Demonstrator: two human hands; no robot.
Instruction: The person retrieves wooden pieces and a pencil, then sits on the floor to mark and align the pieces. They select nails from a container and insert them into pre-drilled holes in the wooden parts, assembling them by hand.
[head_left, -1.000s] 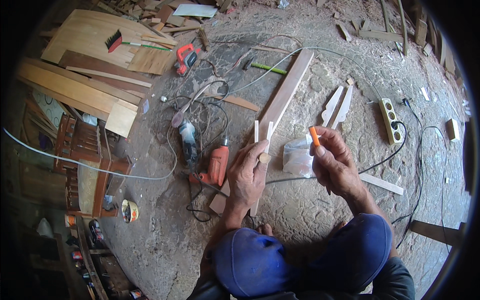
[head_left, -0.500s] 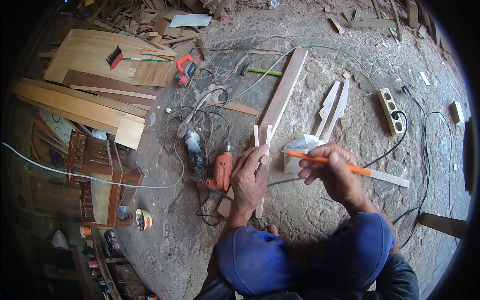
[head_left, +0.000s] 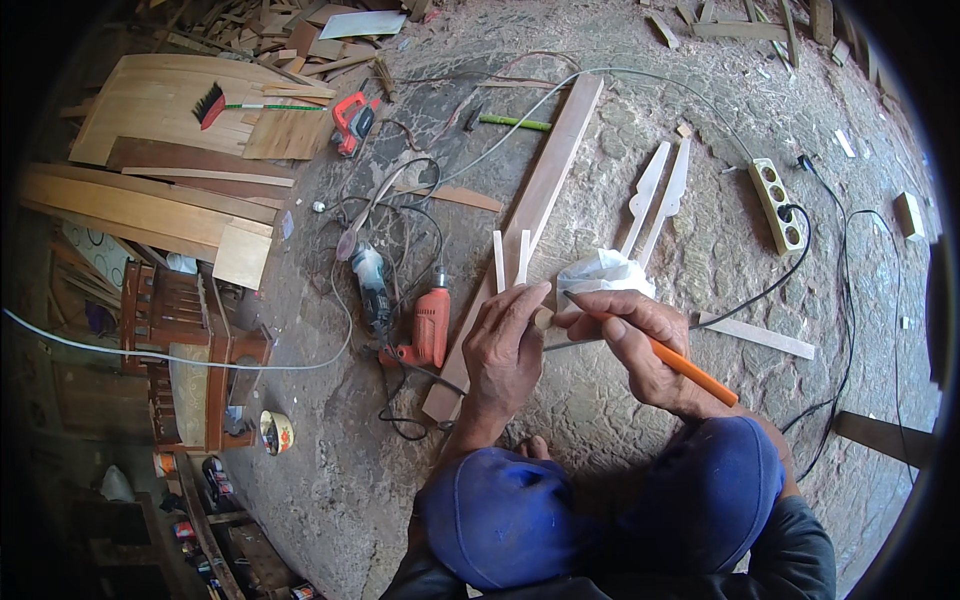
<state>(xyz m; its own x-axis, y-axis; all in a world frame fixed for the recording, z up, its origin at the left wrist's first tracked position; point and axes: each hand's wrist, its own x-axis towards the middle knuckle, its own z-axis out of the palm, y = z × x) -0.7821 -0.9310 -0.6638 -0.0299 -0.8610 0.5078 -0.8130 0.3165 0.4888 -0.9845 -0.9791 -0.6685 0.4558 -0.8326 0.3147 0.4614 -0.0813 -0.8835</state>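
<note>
At far left, a patterned tub [head_left: 278,433] rests on the floor. Its interior is dark; the contents cannot be told. To its right lie an angle grinder [head_left: 371,290] and a red drill [head_left: 431,328], side by side with their cords tangled, probably set down here to stay within reach of the left hand [head_left: 503,345].

A long board [head_left: 560,165] lies obliquely on the floor beyond the left hand. The left hand is closed around a round wooden piece [head_left: 543,318], its end face exposed between thumb and fingers, presumably to leave that end accessible. Two pale strips [head_left: 500,260] project past the knuckles and appear to be held in the same grip.

A white plastic bag [head_left: 600,272] sits just beyond the right hand [head_left: 650,340]; its contents are hidden. The right hand is narrowed on an orange pencil [head_left: 695,370], point toward the round wooden piece. The low grip near the point likely serves control; contact between point and wood cannot be confirmed.

At right, a power strip [head_left: 777,205] holds a black plug, apparently positioned clear of the hands.
</note>
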